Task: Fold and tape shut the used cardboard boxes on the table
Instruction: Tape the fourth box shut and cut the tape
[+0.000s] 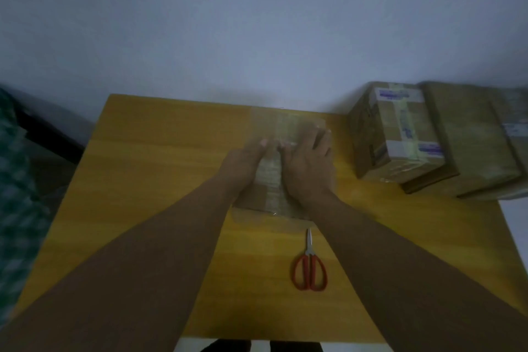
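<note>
A brown cardboard box stands in the middle of the yellow table, with a strip of clear tape running along its top seam. My left hand lies flat on the box's top, left of the tape. My right hand lies flat on the top, right of the tape. Both palms face down with fingers spread, pressing on the box. Much of the box's top is hidden under my hands.
Red-handled scissors lie shut on the table just in front of the box. A taped box sits at the table's right back, on flatter cardboard boxes. A white wall is behind; green checked fabric lies to the left.
</note>
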